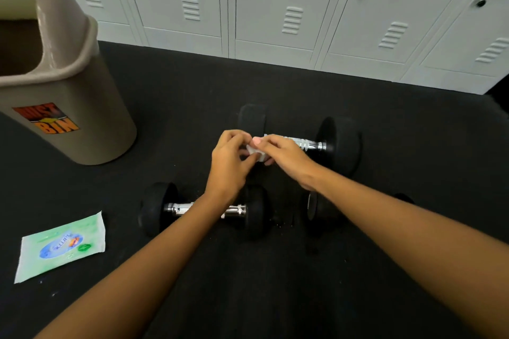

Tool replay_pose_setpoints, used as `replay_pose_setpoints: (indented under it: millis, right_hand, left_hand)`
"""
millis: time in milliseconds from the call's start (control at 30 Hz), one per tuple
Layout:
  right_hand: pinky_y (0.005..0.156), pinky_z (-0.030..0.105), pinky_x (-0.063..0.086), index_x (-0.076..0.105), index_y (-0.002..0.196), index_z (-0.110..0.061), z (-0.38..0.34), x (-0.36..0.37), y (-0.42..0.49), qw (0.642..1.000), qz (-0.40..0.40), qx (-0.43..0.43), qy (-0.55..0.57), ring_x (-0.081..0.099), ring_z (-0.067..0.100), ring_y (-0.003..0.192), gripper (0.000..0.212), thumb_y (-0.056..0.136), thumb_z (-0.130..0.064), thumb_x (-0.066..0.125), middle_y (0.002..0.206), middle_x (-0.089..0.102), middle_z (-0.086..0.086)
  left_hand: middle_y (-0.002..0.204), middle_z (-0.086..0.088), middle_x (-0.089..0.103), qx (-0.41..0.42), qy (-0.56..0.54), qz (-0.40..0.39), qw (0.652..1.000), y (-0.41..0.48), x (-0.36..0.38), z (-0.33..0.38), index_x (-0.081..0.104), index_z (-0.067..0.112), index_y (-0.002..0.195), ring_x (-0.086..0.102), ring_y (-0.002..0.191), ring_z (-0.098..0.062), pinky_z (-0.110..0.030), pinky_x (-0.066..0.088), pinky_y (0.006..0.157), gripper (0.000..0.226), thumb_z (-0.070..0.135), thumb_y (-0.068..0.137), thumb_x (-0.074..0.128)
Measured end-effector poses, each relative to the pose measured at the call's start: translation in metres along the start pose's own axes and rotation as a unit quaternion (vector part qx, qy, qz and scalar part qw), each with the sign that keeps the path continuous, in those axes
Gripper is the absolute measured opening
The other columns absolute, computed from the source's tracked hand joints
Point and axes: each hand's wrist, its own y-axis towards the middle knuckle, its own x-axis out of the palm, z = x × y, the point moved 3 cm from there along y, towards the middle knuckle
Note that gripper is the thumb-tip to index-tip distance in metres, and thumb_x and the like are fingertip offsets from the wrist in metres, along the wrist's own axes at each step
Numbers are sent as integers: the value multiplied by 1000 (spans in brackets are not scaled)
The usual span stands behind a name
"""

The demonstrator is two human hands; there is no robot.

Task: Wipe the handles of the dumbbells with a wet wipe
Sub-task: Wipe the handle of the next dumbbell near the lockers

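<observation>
Both hands meet over the black floor and pinch a small crumpled white wet wipe (pixel 254 152) between them. My left hand (pixel 230 158) holds its left side and my right hand (pixel 283 153) its right side. Just behind them lies a black dumbbell (pixel 340 143) with a chrome handle (pixel 305 142), whose left part my right hand hides. Nearer to me lies a second dumbbell (pixel 157 208), and my left forearm crosses its chrome handle (pixel 179 208). A third dumbbell (pixel 316 206) is mostly hidden under my right forearm.
A beige dust bin (pixel 82 107) with an open top stands at the left. A green pack of wet wipes (pixel 62 248) lies flat on the floor at the lower left. Grey lockers (pixel 275 8) line the far edge of the black mat.
</observation>
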Motion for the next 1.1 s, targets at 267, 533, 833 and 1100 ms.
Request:
replay_pose_setpoints:
  millis: [267,533,833,1100]
  right_hand:
    - [70,22,52,63,106,-3,-1,-41,19,997,50,-7,55,61,13,79,25,88,-19,60,93,66,7]
    - [64,24,54,59,90,-13,38,-56,50,980,197,38,-5,61,18,75,6,87,-8,59,89,64,10]
    - [73,27,49,59,95,-20,60,-43,74,976,203,45,-66,58,14,82,12,86,-13,61,90,62,0]
    - [65,22,42,56,89,-12,59,-28,78,961,198,-72,-179,52,14,80,5,88,-8,55,94,53,1]
  left_hand:
    - [108,-2,50,10,-37,-53,998,35,23,12,57,6,100,57,97,-7,-9,48,82,23,-2,80,65]
    - [140,-3,46,31,139,-90,986,77,27,-23,46,15,132,32,135,-15,-24,24,108,35,19,98,39]
    - [139,-6,48,54,245,-41,967,94,60,-46,47,10,131,28,137,-20,-33,19,112,38,23,100,30]
    - [126,-3,60,91,254,32,962,90,62,-49,58,12,121,45,127,-17,-34,33,107,41,28,97,29]
